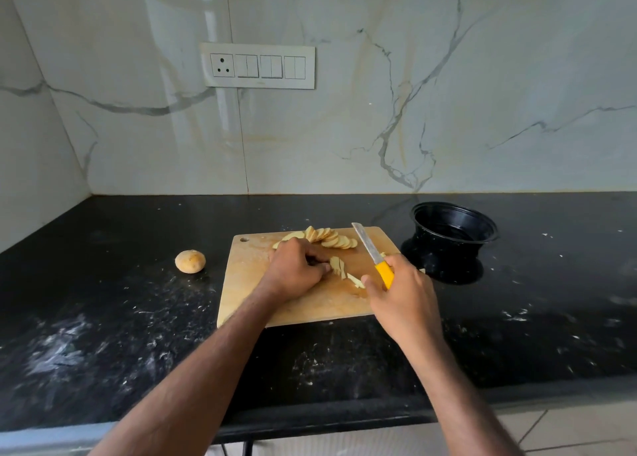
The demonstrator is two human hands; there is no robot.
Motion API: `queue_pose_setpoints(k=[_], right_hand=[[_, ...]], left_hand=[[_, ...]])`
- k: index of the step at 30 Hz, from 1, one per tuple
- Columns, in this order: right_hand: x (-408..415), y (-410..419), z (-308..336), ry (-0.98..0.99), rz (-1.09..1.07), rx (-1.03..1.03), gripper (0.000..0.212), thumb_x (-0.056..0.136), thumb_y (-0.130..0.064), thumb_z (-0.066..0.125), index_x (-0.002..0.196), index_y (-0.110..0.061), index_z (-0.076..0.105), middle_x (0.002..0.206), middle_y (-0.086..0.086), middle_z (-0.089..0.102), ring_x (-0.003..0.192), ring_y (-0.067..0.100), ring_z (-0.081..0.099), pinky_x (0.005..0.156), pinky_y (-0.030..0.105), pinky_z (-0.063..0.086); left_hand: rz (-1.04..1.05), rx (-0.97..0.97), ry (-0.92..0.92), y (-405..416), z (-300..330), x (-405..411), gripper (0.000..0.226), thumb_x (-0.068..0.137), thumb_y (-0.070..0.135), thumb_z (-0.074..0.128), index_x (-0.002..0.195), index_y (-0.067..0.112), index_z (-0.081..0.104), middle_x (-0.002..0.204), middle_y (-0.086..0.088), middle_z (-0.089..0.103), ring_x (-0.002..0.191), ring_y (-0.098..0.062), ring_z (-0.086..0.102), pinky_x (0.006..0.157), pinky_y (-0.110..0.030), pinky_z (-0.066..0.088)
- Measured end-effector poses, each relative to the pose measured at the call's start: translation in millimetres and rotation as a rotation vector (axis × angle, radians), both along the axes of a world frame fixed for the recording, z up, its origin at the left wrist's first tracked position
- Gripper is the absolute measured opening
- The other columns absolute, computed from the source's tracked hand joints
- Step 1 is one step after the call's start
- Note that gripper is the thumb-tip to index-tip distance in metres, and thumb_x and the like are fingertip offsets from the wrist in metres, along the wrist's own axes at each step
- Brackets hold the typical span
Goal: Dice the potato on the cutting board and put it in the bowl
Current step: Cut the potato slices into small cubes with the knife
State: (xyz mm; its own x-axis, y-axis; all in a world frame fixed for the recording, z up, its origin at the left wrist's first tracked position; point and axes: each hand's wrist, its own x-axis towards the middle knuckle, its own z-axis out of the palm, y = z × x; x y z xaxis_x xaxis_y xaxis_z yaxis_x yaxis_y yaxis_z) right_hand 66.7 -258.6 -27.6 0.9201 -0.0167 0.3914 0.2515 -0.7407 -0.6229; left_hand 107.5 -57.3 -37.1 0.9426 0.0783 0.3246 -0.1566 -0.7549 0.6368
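- A wooden cutting board (262,293) lies on the black speckled countertop (103,335), near the middle of the view, with a small hanging hole at its far left corner.
- A row of round potato slices (327,238) fans across the far edge of the board, overlapping one another.
- In the middle of the board lies a small cluster of cut potato strips (339,267), some tilted and loose, trailing toward the right.
- The left hand (296,267) sits on the board with its fingers curled down onto the left end of the strips, pinning them in place.
- The right hand (401,300) is wrapped around the yellow handle of a knife (374,254); the blade points away and to the left, lifted off the board and tilted upward over its far right part.
- The right thumb tip lies just beside the nearest strips.
- A black bowl (453,226) stands on the countertop just to the right of the board, toward the far side; no potato shows inside it.
- A whole unpeeled potato (190,261) rests on the countertop just left of the board, apart from it.
- On the marble wall (482,93) beyond hangs a white switch panel (258,65) with a socket.
- White smears and specks mark the countertop on the near left and right.
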Motion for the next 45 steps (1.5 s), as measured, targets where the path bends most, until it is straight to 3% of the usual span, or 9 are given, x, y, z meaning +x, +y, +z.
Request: queue_pose_setpoints(k=[5,10,13,17,21,30,36,41,45], right_hand=[[10.2,12.0,-3.4,-0.014,-0.013,-0.171,0.017,0.089,-0.027,0.075,0.099,-0.023,0.061,0.079,-0.01,0.056,0.077,0.016,0.055,0.066,0.028,0.039],[16.7,17.1,-1.5,0.047,-0.01,-0.126,0.016,0.09,-0.015,0.07,0.104,-0.021,0.065,0.086,-0.004,0.066,0.082,0.019,0.059,0.069,0.031,0.046],[21.4,19.4,1.9,0.103,-0.03,-0.092,0.022,0.085,-0.011,0.068,0.105,-0.02,0.064,0.087,-0.002,0.065,0.083,0.021,0.059,0.066,0.03,0.042],[29.1,27.4,6.7,0.145,-0.043,-0.066,0.023,0.08,-0.012,0.067,0.102,-0.019,0.063,0.092,0.002,0.065,0.088,0.025,0.06,0.066,0.031,0.041],[35.3,33.6,8.7,0.122,-0.028,0.026,0.008,0.085,-0.024,0.072,0.084,-0.021,0.064,0.08,-0.003,0.063,0.08,0.023,0.061,0.065,0.032,0.046],[45.3,33.7,4.1,0.165,-0.034,0.027,0.03,0.086,-0.021,0.073,0.063,-0.02,0.054,0.066,-0.001,0.059,0.061,0.018,0.056,0.049,0.026,0.033],[50.0,48.4,7.7,0.223,-0.015,0.047,0.011,0.083,-0.021,0.073,0.084,-0.012,0.067,0.082,0.004,0.066,0.078,0.023,0.062,0.054,0.026,0.038],[51.7,41.0,8.2,0.257,0.004,0.086,0.014,0.084,-0.021,0.073,0.076,-0.012,0.066,0.077,0.006,0.066,0.072,0.022,0.061,0.052,0.025,0.035],[51.8,44.2,11.5,0.247,-0.003,0.052,0.012,0.083,-0.02,0.074,0.084,-0.009,0.068,0.082,0.007,0.066,0.076,0.024,0.06,0.05,0.025,0.033]], left_hand=[[-0.008,0.006,-0.008,1.4,-1.1,2.3,0.012,0.082,0.027,0.079,0.094,0.029,0.081,0.078,0.032,0.057,0.085,-0.003,0.059,0.095,-0.05,0.052],[-0.011,0.009,-0.004,2.0,-2.1,3.7,0.01,0.083,0.028,0.079,0.092,0.03,0.081,0.08,0.03,0.058,0.09,-0.008,0.061,0.096,-0.051,0.05],[-0.006,0.014,0.002,1.9,-1.9,3.5,0.011,0.083,0.029,0.079,0.094,0.029,0.081,0.081,0.029,0.058,0.093,-0.008,0.061,0.098,-0.05,0.049],[0.0,0.026,0.002,1.4,-1.7,4.0,0.01,0.084,0.029,0.078,0.094,0.028,0.081,0.085,0.025,0.061,0.096,-0.011,0.061,0.1,-0.051,0.048],[-0.001,0.019,-0.007,2.2,-2.1,3.7,0.011,0.083,0.029,0.078,0.093,0.029,0.081,0.086,0.022,0.063,0.095,-0.011,0.062,0.098,-0.05,0.049],[-0.026,0.046,-0.017,2.7,-2.4,3.7,0.016,0.082,0.029,0.078,0.097,0.03,0.081,0.085,0.026,0.062,0.091,-0.006,0.059,0.096,-0.047,0.05],[-0.053,0.097,-0.026,3.3,-0.8,1.7,0.023,0.082,0.027,0.076,0.104,0.034,0.079,0.081,0.029,0.056,0.088,-0.004,0.053,0.092,-0.046,0.049],[-0.06,0.096,-0.021,3.3,0.6,0.8,0.02,0.083,0.032,0.075,0.102,0.033,0.08,0.083,0.03,0.057,0.093,-0.007,0.055,0.097,-0.05,0.046],[-0.065,0.103,-0.02,2.5,1.0,0.6,0.02,0.083,0.032,0.075,0.103,0.034,0.08,0.083,0.031,0.055,0.093,-0.009,0.055,0.097,-0.05,0.046]])
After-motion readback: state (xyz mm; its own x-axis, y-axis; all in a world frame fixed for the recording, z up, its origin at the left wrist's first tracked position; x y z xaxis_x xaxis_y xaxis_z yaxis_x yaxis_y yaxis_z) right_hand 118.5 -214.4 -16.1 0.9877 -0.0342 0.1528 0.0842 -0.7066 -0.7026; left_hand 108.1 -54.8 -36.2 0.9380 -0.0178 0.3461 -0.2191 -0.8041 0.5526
